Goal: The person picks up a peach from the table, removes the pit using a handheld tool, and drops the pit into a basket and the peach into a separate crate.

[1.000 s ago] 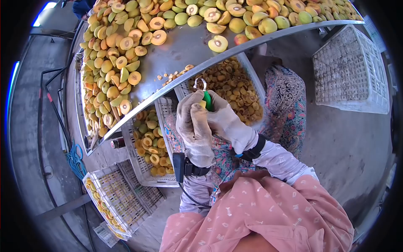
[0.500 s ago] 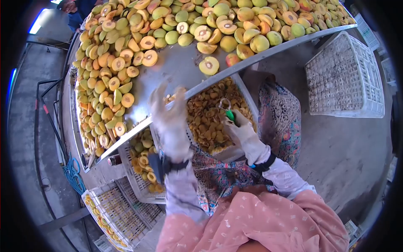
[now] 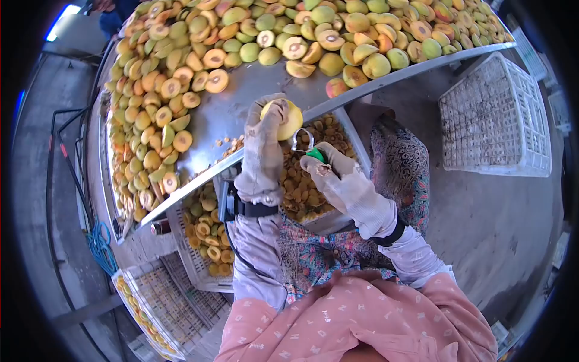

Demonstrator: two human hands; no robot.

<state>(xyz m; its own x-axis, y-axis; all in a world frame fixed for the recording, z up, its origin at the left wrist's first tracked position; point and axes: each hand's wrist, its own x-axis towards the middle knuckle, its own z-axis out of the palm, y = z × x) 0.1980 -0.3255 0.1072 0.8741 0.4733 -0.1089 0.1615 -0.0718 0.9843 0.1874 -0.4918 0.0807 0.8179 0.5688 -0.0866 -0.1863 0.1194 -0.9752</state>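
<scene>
My left hand (image 3: 263,142), in a pale work glove, is closed around a yellow peach half (image 3: 292,122) over the metal table's front edge. My right hand (image 3: 345,184), gloved too, grips a pitting tool (image 3: 315,155) with a green handle and a curved metal loop. That loop points up toward the fruit, just below and right of it. Beneath both hands, a crate (image 3: 356,140) holds many small brown-orange pieces. Halved peaches (image 3: 170,88) lie heaped over the table, with a few small pits (image 3: 227,142) near its edge.
A metal table (image 3: 226,111) with a raised rim spans the front. Below it at left stands a crate of peach halves (image 3: 208,232), beside another white crate (image 3: 172,301). An upright white crate (image 3: 491,117) stands on the floor at right. Blue hose (image 3: 101,247) hangs at far left.
My left hand, blurred and unfilled before, now holds a peach half; the one near the table edge is gone from its spot. My right hand has moved left and up with the tool.
</scene>
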